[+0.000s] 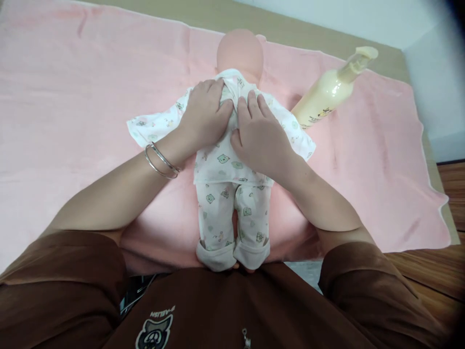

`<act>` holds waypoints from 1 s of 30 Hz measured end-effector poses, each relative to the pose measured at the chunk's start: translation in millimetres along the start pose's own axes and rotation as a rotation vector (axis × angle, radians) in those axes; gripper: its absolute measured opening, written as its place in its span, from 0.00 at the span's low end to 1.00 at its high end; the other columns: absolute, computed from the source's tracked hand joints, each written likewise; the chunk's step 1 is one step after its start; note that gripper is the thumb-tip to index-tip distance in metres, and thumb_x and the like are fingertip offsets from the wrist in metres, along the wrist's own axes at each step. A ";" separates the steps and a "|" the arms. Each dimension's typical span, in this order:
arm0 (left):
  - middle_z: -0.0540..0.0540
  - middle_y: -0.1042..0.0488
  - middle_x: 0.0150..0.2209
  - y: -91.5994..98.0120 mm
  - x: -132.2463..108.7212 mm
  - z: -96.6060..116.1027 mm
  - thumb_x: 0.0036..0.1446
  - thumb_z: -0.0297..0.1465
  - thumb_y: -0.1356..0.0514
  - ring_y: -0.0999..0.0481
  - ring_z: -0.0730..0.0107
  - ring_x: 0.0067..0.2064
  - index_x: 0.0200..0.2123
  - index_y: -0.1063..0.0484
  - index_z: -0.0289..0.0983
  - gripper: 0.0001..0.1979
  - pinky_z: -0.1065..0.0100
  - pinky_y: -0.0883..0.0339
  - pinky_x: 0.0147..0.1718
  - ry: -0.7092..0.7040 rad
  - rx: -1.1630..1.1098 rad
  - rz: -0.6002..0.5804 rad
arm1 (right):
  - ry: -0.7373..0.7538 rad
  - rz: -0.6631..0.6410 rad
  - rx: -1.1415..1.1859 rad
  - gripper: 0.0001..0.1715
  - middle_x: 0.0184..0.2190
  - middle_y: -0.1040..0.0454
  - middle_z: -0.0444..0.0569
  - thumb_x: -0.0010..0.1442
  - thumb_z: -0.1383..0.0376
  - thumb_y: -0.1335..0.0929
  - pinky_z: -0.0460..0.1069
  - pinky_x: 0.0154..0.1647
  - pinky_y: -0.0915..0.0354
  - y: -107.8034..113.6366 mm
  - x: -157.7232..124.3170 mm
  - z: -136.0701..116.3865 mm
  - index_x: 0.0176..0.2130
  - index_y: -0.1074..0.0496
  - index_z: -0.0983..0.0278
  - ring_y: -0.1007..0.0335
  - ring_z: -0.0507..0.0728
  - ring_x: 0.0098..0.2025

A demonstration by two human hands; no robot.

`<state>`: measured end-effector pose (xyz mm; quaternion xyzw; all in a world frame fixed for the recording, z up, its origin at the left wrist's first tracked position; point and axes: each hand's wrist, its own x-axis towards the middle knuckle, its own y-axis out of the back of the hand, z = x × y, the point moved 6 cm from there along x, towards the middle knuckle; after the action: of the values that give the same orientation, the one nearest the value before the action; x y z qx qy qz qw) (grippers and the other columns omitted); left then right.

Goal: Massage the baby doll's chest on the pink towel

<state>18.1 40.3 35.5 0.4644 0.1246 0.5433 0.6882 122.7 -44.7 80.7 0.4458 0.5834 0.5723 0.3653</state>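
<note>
A bald doll (240, 51) lies stretched out before me, no face showing, its feet toward my body. It wears a white printed shirt (221, 162) and matching trousers (216, 206) with turned-up cuffs. My left hand (208, 112), with two silver bangles on the wrist, rests at the upper part of the shirt. Its fingers are bent and pressed together on the cloth, which is creased beside them near the collar. Flat on the shirt just to the right, my right hand (263, 135) has its fingers stretched out and slightly apart. The palms hide part of the shirt.
A pale yellow pump bottle (325, 94) stands right of the doll, close to its sleeve. Pink cloth (90, 92) covers most of the table (298, 26). A white wall (356, 19) rises behind, and wooden flooring (432, 266) shows at the lower right.
</note>
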 end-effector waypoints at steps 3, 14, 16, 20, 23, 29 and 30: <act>0.44 0.34 0.57 6.2 -13.9 14.3 0.66 0.44 0.62 0.41 0.51 0.63 0.58 0.37 0.47 0.24 0.47 0.49 0.62 0.142 0.087 -0.024 | -0.032 0.071 0.002 0.31 0.66 0.46 0.62 0.66 0.68 0.46 0.58 0.70 0.50 -2.7 11.9 11.6 0.65 0.45 0.79 0.52 0.64 0.69; 0.42 0.32 0.51 16.1 -22.5 40.9 0.62 0.32 0.55 0.35 0.53 0.57 0.52 0.32 0.45 0.19 0.54 0.42 0.61 0.063 0.133 0.001 | -0.107 0.012 0.134 0.34 0.67 0.48 0.53 0.65 0.61 0.48 0.60 0.71 0.55 -12.3 27.4 40.6 0.66 0.48 0.70 0.56 0.62 0.70; 0.43 0.29 0.46 15.6 -14.3 27.4 0.64 0.32 0.57 0.32 0.54 0.52 0.46 0.32 0.47 0.16 0.53 0.38 0.54 0.104 0.125 -0.008 | -0.076 0.004 0.133 0.38 0.69 0.51 0.49 0.63 0.60 0.45 0.60 0.73 0.56 -7.6 16.7 28.1 0.68 0.51 0.69 0.60 0.62 0.71; 0.45 0.29 0.47 -1.7 -2.1 -6.8 0.70 0.38 0.63 0.34 0.59 0.49 0.49 0.36 0.42 0.19 0.54 0.44 0.52 0.275 0.193 -0.085 | -0.034 0.014 0.082 0.37 0.68 0.49 0.53 0.61 0.62 0.44 0.59 0.72 0.52 -1.4 6.1 14.1 0.67 0.48 0.73 0.59 0.62 0.71; 0.45 0.30 0.50 -13.7 2.3 -17.7 0.70 0.42 0.65 0.38 0.60 0.51 0.52 0.38 0.39 0.22 0.52 0.50 0.55 0.253 0.178 -0.014 | -0.064 0.078 0.087 0.27 0.59 0.35 0.52 0.63 0.65 0.47 0.57 0.66 0.42 -2.0 13.9 23.4 0.58 0.38 0.63 0.43 0.60 0.63; 0.44 0.33 0.51 -17.6 1.6 -18.0 0.65 0.48 0.60 0.42 0.55 0.56 0.57 0.40 0.43 0.25 0.50 0.54 0.59 0.141 0.072 0.092 | -0.220 0.145 0.251 0.20 0.45 0.29 0.54 0.66 0.52 0.43 0.59 0.51 0.33 -18.5 39.2 60.8 0.47 0.34 0.62 0.34 0.64 0.48; 0.43 0.33 0.51 -16.7 1.2 -18.0 0.64 0.49 0.59 0.41 0.54 0.55 0.57 0.40 0.43 0.26 0.50 0.52 0.58 0.154 0.070 0.083 | -0.230 0.145 0.264 0.22 0.46 0.29 0.55 0.66 0.51 0.42 0.59 0.51 0.34 -20.6 41.0 63.0 0.47 0.34 0.64 0.34 0.65 0.49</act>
<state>17.0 50.8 13.3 0.4498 0.1765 0.6009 0.6367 165.8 16.4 58.8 0.5932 0.5742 0.4608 0.3257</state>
